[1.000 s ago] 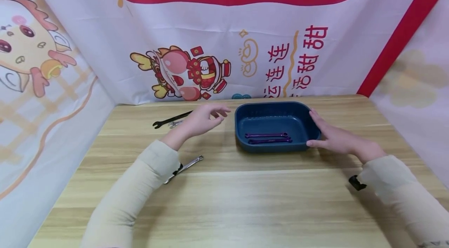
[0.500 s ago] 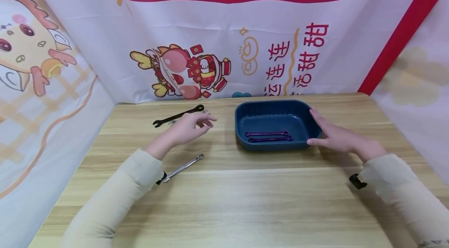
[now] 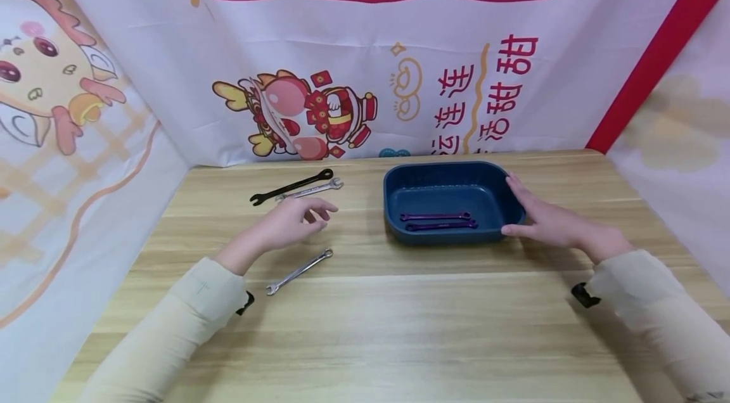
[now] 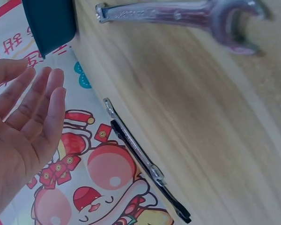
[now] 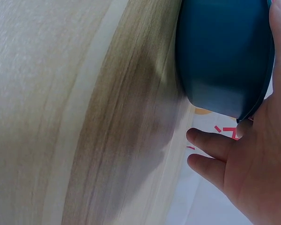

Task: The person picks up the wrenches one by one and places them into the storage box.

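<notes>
My left hand (image 3: pixel 296 222) hovers over the table with relaxed fingers, holding nothing. A silver combination wrench (image 3: pixel 299 272) lies below it in the head view. Just beyond the hand, a second silver wrench (image 3: pixel 313 189) lies alongside a black wrench (image 3: pixel 291 187). At the right end of a dark blue plastic bin (image 3: pixel 450 237), my right hand (image 3: pixel 547 219) rests with fingers and thumb spread against the rim. Two purple wrenches (image 3: pixel 439 224) lie inside the bin near its front wall. In the right wrist view, two fingers (image 5: pixel 208 143) stick out free, clear of the bin.
The wood-grain table (image 3: pixel 399 327) ends at the back against a printed white and red cloth (image 3: pixel 342 42). Similar cloth hangs at both sides. In the left wrist view, the bin (image 4: pixel 49 23) shows beyond the fingertips.
My left hand has drawn back leftward and toward the front, away from the bin, uncovering the silver and black wrenches behind it. The right hand has stayed on the bin.
</notes>
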The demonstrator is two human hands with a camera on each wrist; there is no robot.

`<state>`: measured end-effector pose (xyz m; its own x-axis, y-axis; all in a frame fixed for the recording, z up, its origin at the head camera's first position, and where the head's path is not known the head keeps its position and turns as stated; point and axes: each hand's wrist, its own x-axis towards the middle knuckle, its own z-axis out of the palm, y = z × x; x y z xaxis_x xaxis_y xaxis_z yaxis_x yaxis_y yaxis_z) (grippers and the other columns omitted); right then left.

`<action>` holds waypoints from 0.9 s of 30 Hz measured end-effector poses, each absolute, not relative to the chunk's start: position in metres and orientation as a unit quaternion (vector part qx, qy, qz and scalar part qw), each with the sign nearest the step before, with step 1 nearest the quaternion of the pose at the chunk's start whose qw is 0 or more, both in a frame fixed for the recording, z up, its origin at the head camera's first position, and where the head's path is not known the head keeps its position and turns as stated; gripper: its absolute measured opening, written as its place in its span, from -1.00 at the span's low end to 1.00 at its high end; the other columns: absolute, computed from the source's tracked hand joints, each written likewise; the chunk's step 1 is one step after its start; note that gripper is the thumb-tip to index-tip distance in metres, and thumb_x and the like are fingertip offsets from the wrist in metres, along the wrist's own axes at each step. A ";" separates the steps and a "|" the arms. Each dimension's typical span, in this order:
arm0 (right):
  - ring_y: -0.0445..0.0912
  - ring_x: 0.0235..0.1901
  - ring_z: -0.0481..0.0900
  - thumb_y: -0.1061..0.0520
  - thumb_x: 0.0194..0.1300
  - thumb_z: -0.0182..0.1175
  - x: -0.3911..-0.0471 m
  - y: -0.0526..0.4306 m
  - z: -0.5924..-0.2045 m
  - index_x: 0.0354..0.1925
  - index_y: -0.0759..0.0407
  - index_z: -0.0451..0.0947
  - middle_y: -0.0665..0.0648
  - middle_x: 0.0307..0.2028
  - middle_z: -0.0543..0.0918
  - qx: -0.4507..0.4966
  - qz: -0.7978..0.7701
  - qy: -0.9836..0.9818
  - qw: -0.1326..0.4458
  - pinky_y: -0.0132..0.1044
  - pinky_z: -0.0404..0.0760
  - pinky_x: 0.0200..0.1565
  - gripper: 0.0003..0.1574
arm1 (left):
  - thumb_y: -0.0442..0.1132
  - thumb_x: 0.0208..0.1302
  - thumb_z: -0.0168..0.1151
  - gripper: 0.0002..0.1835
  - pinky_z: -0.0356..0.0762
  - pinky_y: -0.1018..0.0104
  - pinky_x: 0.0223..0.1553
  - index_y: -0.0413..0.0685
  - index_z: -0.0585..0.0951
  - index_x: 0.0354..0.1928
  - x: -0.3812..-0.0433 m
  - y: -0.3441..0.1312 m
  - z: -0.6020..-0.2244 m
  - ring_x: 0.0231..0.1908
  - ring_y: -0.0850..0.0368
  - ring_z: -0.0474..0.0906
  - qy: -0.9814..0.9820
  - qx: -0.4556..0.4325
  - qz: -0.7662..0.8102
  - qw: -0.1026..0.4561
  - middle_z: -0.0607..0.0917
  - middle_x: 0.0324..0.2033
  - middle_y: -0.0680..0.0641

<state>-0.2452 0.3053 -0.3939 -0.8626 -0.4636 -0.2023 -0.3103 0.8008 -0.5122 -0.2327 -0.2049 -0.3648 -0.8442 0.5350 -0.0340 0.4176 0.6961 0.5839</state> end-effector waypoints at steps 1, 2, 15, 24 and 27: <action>0.42 0.52 -0.21 -0.27 0.39 0.26 -0.245 0.306 -0.394 0.63 0.13 -0.52 0.33 0.60 -0.40 -0.206 -0.237 0.936 0.160 0.41 0.02 0.35 0.40 | -0.35 0.42 0.21 -0.64 0.62 0.15 -0.12 -0.21 0.63 0.22 -0.232 -0.205 -0.365 -0.15 0.06 0.64 0.916 0.260 0.288 0.102 0.74 -0.10 -0.12; 0.41 0.52 -0.21 -0.28 0.39 0.26 -0.245 0.306 -0.393 0.63 0.12 -0.52 0.32 0.61 -0.40 -0.204 -0.236 0.936 0.161 0.41 0.02 0.35 0.40 | -0.36 0.42 0.21 -0.63 0.62 0.15 -0.12 -0.21 0.63 0.22 -0.231 -0.205 -0.366 -0.16 0.07 0.64 0.916 0.261 0.286 0.102 0.74 -0.12 -0.10; 0.42 0.52 -0.18 -0.33 0.37 0.25 -0.245 0.305 -0.393 0.64 0.06 -0.53 0.32 0.61 -0.36 -0.198 -0.232 0.938 0.166 0.41 0.09 0.32 0.42 | -0.43 0.28 0.28 -0.53 0.63 0.15 -0.14 -0.26 0.59 0.25 -0.207 -0.218 -0.381 -0.22 0.11 0.62 0.923 0.225 0.284 0.129 0.69 -0.13 -0.13; 0.44 0.51 -0.18 -0.29 0.38 0.26 -0.243 0.304 -0.392 0.63 0.10 -0.52 0.34 0.61 -0.38 -0.200 -0.237 0.936 0.166 0.42 0.09 0.31 0.41 | -0.39 0.15 0.48 -0.43 0.56 0.24 -0.25 -0.25 0.59 0.24 -0.195 -0.221 -0.388 -0.34 0.19 0.54 0.924 0.219 0.267 0.163 0.64 -0.18 -0.09; 0.44 0.51 -0.19 -0.28 0.38 0.26 -0.244 0.304 -0.391 0.64 0.10 -0.51 0.33 0.61 -0.38 -0.201 -0.237 0.936 0.163 0.42 0.10 0.31 0.40 | -0.41 0.12 0.50 -0.41 0.55 0.24 -0.26 -0.26 0.59 0.24 -0.193 -0.222 -0.390 -0.33 0.17 0.53 0.923 0.219 0.268 0.169 0.62 -0.19 -0.09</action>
